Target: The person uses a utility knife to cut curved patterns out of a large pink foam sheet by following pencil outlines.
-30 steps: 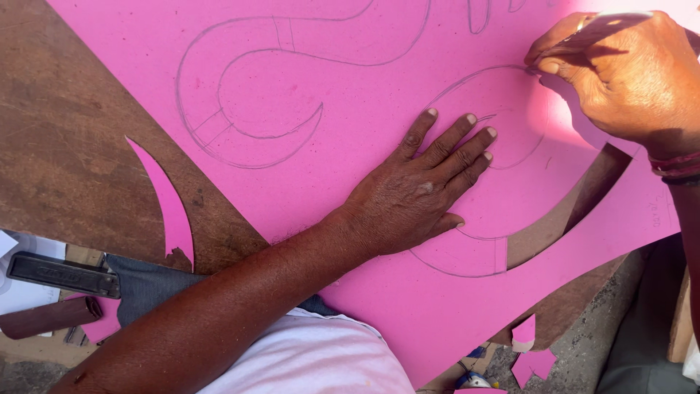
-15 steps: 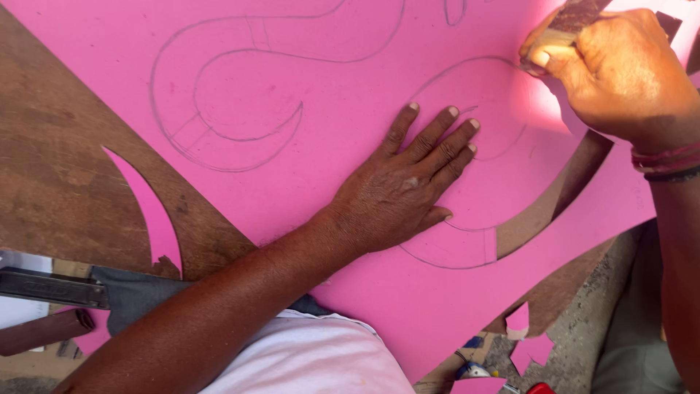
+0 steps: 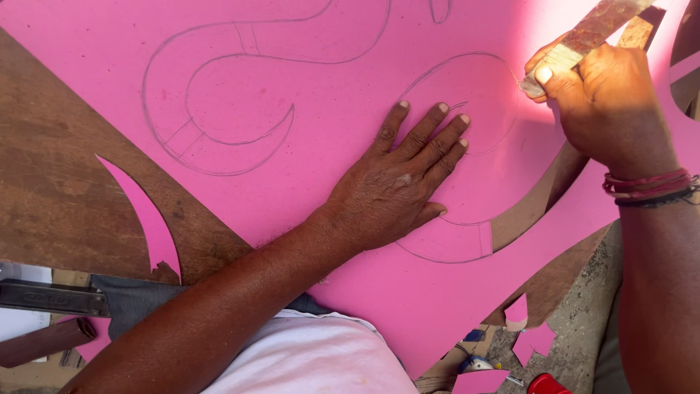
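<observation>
Pressing left hand (image 3: 397, 186) flat on pink sheet (image 3: 306, 109); right hand (image 3: 609, 106) grips blade (image 3: 583, 40).

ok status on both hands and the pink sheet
Left hand flat on pink sheet. Right hand gripping cutting tool at the pencilled curve. Nothing blocking.

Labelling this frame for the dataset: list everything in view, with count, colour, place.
foam sheet: 1, pink, pencilled curves, covers the table's middle
cutting tool: 1, brownish handle, top right, on the sheet's drawn line
wooden table: 1, brown, bare at left
curved offcut: 1, pink, on the table at left
small scraps: several, pink, on the ground at lower right
dark metal tool: 1, lower left
red object: 1, bottom edge, kind unclear
bracelets: several, red and dark, right wrist
left hand: flat on the sheet, fingers spread
right hand: gripping the cutting tool
</observation>
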